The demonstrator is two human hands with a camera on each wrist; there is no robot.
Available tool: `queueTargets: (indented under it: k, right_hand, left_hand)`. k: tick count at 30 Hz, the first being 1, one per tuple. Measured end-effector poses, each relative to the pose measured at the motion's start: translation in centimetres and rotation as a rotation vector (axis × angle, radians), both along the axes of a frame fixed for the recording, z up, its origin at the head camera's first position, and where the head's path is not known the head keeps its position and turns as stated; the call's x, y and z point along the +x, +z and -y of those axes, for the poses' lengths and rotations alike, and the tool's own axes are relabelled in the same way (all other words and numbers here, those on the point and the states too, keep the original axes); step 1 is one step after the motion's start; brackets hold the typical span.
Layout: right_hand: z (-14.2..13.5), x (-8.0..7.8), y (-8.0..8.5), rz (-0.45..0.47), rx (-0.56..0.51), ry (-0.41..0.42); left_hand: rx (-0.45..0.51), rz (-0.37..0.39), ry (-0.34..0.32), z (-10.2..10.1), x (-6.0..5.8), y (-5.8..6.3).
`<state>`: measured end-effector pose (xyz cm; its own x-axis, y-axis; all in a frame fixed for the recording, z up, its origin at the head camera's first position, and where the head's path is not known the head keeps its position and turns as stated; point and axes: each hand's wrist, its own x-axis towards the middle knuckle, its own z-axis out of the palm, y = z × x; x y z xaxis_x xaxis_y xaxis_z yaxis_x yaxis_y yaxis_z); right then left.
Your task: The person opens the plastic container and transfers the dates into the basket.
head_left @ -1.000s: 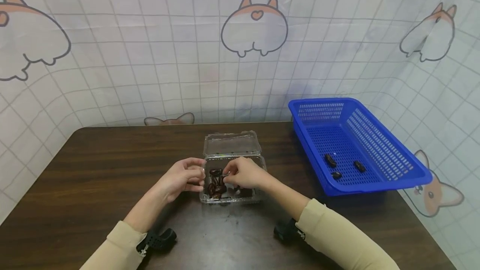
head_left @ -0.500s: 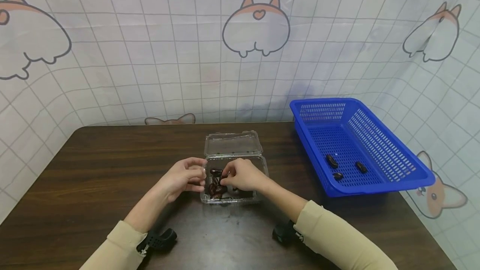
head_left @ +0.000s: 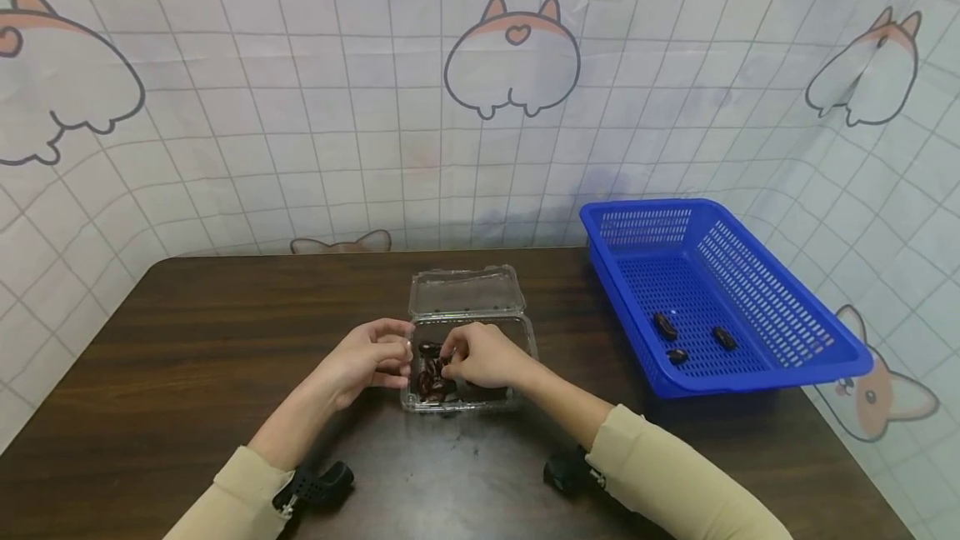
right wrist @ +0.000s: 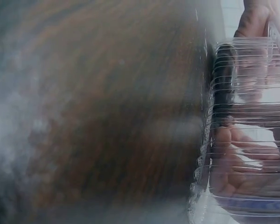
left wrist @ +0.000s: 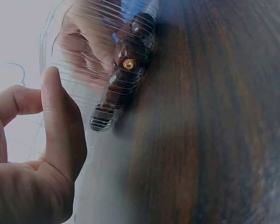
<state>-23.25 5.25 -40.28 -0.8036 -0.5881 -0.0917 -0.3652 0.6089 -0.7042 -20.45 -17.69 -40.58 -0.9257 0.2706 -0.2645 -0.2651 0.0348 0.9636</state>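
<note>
Head view: the dark, glossy pieces (head_left: 431,383) lie in the left part of a clear plastic container (head_left: 463,407), between the two hands. The left hand (head_left: 367,361) is at the container's left edge, fingers spread and slightly bent, apparently touching the wall. The right hand (head_left: 487,357) reaches into the container from the right, thumb and fingers bent toward each other at the pieces; whether one is pinched cannot be told. The hands are apart from each other. The right wrist view is blurred and shows fingers through the ribbed plastic.

Count: one container, its one hinged lid (head_left: 468,293) tipped back on the far side; one blue basket (head_left: 624,298), well to the right, holding three dark oblong pieces (head_left: 724,338). Those in the container are overlapped and partly hidden, so uncountable. Two beige sleeves (head_left: 667,473), each with a black wrist device (head_left: 567,473).

Surface: dark wood-grain table (head_left: 195,373), shiny near the person. Room: pale gridded wall covering (head_left: 322,107) printed with cartoon animals, behind and at right.
</note>
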Motion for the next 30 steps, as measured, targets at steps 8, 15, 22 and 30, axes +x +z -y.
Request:
queueTargets:
  k: [8,15,22,30]
  right_hand:
    - [-0.04,0.19,0.12,-0.039,0.002,0.020]
    - [-0.14,0.25,0.19,-0.063,0.011,0.034]
    - [-0.28,0.40,0.45,-0.064,0.067,0.038]
    - [-0.55,0.38,0.59,-0.077,0.081,0.054]
  left_hand:
    - [-0.003,-0.005,0.005,-0.04,0.03,0.01]
    - [-0.008,-0.008,0.007,-0.07,-0.02,0.02]
    - [-0.006,-0.004,0.002,-0.13,0.02,0.01]
    - [-0.002,-0.006,0.002,-0.16,0.02,-0.12]
